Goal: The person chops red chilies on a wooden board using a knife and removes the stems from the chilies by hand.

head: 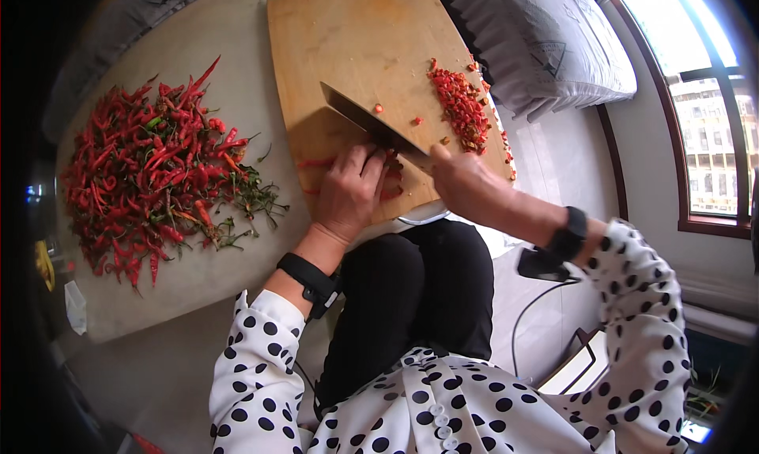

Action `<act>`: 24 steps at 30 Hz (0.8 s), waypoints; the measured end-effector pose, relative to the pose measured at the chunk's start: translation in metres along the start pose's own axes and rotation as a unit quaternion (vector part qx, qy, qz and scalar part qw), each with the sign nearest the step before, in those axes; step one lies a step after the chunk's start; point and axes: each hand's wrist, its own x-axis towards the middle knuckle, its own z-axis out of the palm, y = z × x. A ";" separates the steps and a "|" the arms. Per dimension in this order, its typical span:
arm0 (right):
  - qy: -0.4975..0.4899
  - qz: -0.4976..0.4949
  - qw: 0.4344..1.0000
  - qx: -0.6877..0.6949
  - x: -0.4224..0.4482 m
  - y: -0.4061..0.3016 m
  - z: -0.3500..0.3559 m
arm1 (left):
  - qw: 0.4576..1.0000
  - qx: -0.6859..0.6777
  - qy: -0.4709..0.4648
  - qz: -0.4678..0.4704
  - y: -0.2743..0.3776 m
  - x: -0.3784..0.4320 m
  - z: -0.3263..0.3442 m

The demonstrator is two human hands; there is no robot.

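My right hand is closed around the handle of a cleaver, whose broad blade slants up to the left over a wooden cutting board. Under my left hand lie a few whole red chili peppers, pressed to the board with bent fingers close beside the blade. The blade and fingers partly hide the peppers, so the cutting edge's contact cannot be made out. Chopped red chili is heaped along the board's right side, and a few loose bits are scattered near the cleaver.
A large pile of whole red chilies covers the table on the left. Green stems lie at its right edge. A grey fabric-covered seat stands beyond the board at right. A metal handle shows at the board's near edge.
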 end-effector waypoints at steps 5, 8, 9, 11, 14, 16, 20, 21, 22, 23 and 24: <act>0.159 -0.067 0.984 0.050 0.030 -0.002 0.026 | 1.000 0.017 0.005 0.019 -0.002 0.000 -0.005; 0.214 -0.090 0.971 0.058 0.019 0.002 0.016 | 0.999 0.002 0.019 0.029 -0.001 0.009 -0.006; 0.215 -0.101 0.969 0.061 0.009 0.006 0.013 | 0.999 -0.029 0.023 0.028 0.001 0.009 -0.004; 0.173 -0.080 0.979 0.077 -0.009 -0.005 -0.008 | 0.999 -0.020 0.017 0.027 -0.001 0.005 -0.007; 0.084 -0.041 0.995 0.046 -0.029 -0.009 -0.022 | 0.999 -0.011 0.025 0.026 0.000 0.007 -0.010; 0.086 -0.060 0.994 0.032 -0.038 0.003 -0.020 | 0.999 -0.017 0.027 0.021 0.004 0.008 -0.008; 0.055 -0.061 0.997 0.011 -0.046 0.007 -0.029 | 0.999 -0.004 0.018 0.040 0.007 0.010 -0.010; 0.051 -0.061 0.997 0.013 -0.044 0.003 -0.032 | 0.998 -0.002 0.017 0.052 0.005 0.009 -0.012; 0.026 -0.038 0.999 0.008 -0.043 -0.001 -0.036 | 0.999 -0.002 0.014 0.048 0.003 0.007 -0.011; 0.001 -0.016 1.000 0.003 -0.039 -0.003 -0.035 | 0.999 -0.009 0.019 0.030 0.001 0.003 -0.010; -0.002 -0.013 1.000 0.003 -0.037 -0.001 -0.031 | 0.999 -0.021 0.027 0.015 0.002 0.004 -0.008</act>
